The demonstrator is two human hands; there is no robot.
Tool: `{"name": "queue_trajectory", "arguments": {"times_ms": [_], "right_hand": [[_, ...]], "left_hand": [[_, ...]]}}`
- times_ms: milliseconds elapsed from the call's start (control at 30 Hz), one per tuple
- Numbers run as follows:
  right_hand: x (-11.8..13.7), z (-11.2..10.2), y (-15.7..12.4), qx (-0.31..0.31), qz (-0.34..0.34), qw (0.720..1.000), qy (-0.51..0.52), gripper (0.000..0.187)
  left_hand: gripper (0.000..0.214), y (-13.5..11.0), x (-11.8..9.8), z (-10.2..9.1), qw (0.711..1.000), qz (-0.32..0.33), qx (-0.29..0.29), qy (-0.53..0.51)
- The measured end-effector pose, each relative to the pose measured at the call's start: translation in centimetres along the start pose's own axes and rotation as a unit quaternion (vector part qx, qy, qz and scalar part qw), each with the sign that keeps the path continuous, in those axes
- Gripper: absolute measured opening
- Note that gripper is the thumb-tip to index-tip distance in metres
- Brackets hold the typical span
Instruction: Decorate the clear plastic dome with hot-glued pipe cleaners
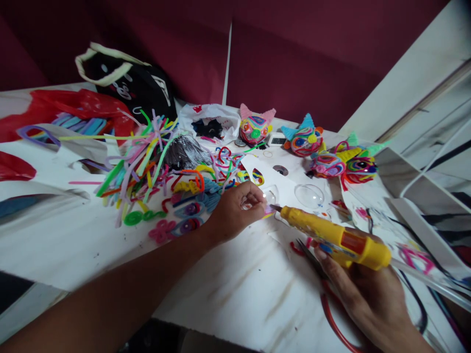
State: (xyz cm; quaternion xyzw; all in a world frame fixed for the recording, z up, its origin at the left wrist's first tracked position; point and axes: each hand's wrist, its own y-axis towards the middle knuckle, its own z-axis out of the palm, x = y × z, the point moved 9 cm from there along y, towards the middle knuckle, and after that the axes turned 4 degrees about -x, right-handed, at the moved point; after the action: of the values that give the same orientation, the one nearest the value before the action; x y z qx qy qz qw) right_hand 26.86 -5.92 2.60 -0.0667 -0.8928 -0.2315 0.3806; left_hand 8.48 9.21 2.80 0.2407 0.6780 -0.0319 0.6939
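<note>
My right hand [364, 289] grips a yellow glue gun [334, 238] whose nozzle points left at a small pink and purple piece [268, 211]. My left hand [235, 211] pinches that piece, along with a clear plastic half-dome [270, 197], low over the white table [228, 289]. A second clear dome [309, 195] lies just right of my left hand. Red-handled scissors [331, 304] lie under my right hand.
A heap of coloured pipe cleaners [147, 166] lies left of my left hand, with coiled shapes [184, 220] near my wrist. Three coiled cat-like heads [255, 127] [303, 139] [346, 164] stand at the back. A black bag [136, 83] and red plastic bag [81, 105] sit far left.
</note>
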Motion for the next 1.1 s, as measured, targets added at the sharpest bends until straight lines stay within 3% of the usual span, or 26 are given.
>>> {"name": "queue_trajectory", "arguments": {"times_ms": [467,567,833,1100], "right_hand": [[0.2,0.0,-0.1,-0.007,0.001,1.0,0.011,0.02],[0.9,0.2,-0.3,-0.014,-0.026,0.999,0.032,0.022],[2.6,-0.3,-0.1,-0.064,-0.09,0.993,-0.033,0.015],[2.2,0.0,0.1,-0.042,-0.078,0.996,0.006,0.02]], "left_hand": [[0.008,-0.1,0.0,0.1,1.0,-0.008,0.0,-0.004],[0.008,-0.1,0.0,0.1,1.0,-0.01,-0.001,-0.008],[0.007,-0.1,-0.2,0.1,1.0,-0.005,-0.007,-0.018],[0.007,0.0,-0.3,0.1,1.0,-0.007,-0.002,-0.017]]}}
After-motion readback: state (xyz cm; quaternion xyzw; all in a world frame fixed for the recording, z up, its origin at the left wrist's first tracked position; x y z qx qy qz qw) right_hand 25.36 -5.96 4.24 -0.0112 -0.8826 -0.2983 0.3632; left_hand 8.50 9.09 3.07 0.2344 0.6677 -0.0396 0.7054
